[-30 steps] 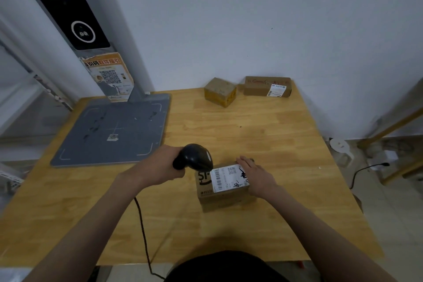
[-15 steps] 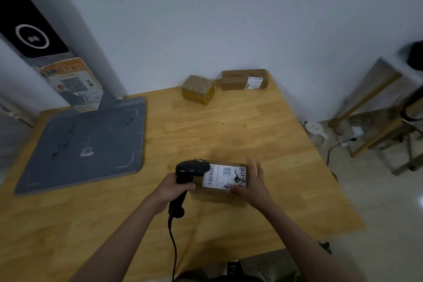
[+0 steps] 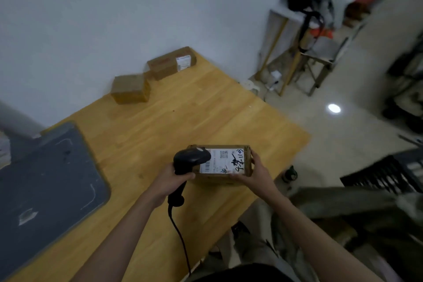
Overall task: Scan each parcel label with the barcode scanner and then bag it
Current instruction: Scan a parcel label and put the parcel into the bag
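My left hand [image 3: 170, 181] is wrapped around the handle of the barcode scanner [image 3: 188, 162], fingers curled tight on it, and the scanner's black head sits right over the left end of the label [image 3: 223, 161]. Its cord [image 3: 180, 240] drops from the bottom of the handle toward the lower middle of the frame.

My right hand [image 3: 254, 173] has the parcel [image 3: 225, 160] by its right end, thumb along the near edge and fingers curled round the far side. It's a brown cardboard box, a bit right of centre in the frame, white label facing up with a barcode, a small QR square and some black marker scribble on it. I can't really tell if the box is sitting on the wooden table [image 3: 206, 103] or lifted a touch off it.

Two more brown boxes are up near the wall in the upper middle of the frame: a squarish one [image 3: 130, 89] and a longer one with a white label [image 3: 171, 63] just behind and to the right of it, nearly touching. A dark grey pad [image 3: 45, 181] with white corner marks lies on the table at the left. The right side of the frame is all blurry floor and furniture.
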`<state>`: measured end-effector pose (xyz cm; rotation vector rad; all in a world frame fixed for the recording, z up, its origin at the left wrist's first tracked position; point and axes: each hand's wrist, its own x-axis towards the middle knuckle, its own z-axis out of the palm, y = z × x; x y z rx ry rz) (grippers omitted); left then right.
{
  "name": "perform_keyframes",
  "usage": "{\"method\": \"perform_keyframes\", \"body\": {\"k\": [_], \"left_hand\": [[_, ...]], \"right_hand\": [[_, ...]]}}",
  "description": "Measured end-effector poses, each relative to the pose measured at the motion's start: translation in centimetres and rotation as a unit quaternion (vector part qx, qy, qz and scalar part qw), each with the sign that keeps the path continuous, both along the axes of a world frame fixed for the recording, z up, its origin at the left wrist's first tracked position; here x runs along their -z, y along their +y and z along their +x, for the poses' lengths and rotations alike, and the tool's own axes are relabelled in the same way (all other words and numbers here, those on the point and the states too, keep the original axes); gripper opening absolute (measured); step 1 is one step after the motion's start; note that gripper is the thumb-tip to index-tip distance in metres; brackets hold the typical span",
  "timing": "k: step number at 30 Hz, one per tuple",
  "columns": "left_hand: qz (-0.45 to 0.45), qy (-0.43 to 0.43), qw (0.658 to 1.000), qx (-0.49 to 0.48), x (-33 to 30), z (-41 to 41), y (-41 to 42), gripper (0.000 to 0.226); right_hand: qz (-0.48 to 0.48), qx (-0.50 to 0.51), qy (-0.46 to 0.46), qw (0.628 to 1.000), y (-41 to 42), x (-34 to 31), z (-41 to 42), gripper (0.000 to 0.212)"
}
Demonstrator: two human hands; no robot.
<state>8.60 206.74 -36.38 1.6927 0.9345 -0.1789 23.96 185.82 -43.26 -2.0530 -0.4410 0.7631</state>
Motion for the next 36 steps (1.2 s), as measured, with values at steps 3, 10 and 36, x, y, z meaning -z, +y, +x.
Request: {"method": "perform_keyframes", "body": {"k": [3,10,36], "left_hand": [[-0.004,-0.018,0.998,0.064,-0.3,1.7,-1.8,0.023],[0.003,-0.036,0.969,0.246,-0.7,7.1,-9.7,0.019],[0.012,0.060,0.829,0.556,13.3,20.5,-41.5,0.024]], "right_hand": [[-0.002,0.064,-0.028,0.998,-3.6,-0.6,-1.4,0.118],[-0.015,0.218,-0.059,0.974,-15.1,-2.5,-4.3,0.122],[-0.124,0.547,0.245,0.791,-46.3,11.9,-4.1,0.134]]}}
